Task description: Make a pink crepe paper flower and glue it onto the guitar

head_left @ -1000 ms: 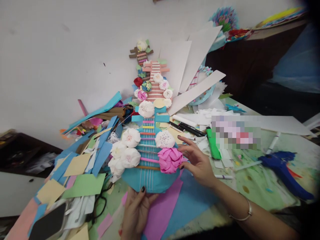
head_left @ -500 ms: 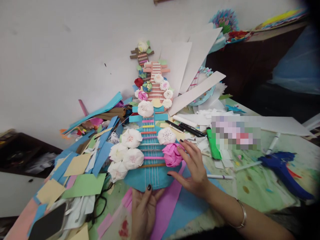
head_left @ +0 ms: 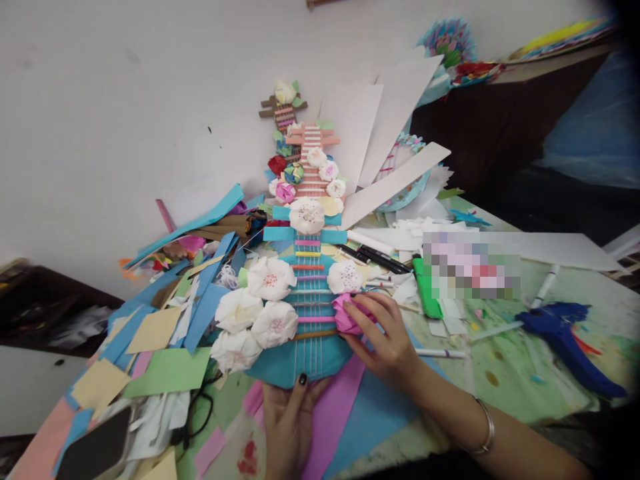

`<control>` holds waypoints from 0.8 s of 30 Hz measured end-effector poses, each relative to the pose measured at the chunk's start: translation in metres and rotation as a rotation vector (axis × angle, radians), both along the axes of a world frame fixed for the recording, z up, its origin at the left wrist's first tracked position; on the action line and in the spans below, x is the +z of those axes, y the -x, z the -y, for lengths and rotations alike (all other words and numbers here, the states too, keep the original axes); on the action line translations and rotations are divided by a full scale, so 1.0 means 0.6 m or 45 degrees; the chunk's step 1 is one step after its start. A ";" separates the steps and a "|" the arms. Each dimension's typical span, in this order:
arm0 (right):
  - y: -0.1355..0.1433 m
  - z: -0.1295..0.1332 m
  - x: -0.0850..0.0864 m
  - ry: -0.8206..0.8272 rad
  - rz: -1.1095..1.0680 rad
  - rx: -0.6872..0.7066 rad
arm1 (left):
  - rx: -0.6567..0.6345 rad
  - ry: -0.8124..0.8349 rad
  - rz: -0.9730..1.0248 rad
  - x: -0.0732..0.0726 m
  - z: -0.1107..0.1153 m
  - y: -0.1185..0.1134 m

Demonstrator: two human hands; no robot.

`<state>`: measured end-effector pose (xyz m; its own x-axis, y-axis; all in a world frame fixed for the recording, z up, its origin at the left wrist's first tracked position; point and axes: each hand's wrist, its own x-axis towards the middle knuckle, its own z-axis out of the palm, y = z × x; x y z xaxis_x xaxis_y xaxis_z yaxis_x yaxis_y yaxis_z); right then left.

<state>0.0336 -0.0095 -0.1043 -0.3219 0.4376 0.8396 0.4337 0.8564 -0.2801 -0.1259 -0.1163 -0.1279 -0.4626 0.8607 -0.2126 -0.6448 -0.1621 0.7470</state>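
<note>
At the lower centre, the left hand clamps the blue instrument, fingers partly hidden behind, while the half-curled right hand pinches and partly covers the pink flower.

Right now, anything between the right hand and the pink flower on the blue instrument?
Nothing visible: the right hand has its fingers on the pink flower. The nearest white flower is beside it, and the left hand is at the bottom edge.

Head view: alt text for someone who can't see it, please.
The left hand holds a turquoise stringed craft instrument by its base while the right hand touches its pink flower. Paper scraps and a blue glue gun lie around.
</note>
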 end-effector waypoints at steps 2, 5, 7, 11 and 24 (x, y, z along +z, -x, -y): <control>-0.001 -0.001 -0.001 0.010 -0.002 -0.018 | 0.017 0.010 -0.024 -0.001 0.001 0.002; -0.002 -0.002 0.000 0.018 -0.004 -0.049 | 0.040 0.017 -0.071 -0.002 0.002 0.004; -0.003 -0.003 0.001 0.021 -0.007 -0.065 | 0.038 0.022 -0.076 -0.003 0.002 0.004; -0.005 -0.004 0.003 0.036 -0.051 -0.051 | -0.011 -0.002 -0.008 -0.001 0.000 0.004; -0.001 0.005 -0.004 0.198 -0.242 -0.036 | -0.036 -0.037 0.103 -0.006 0.002 0.015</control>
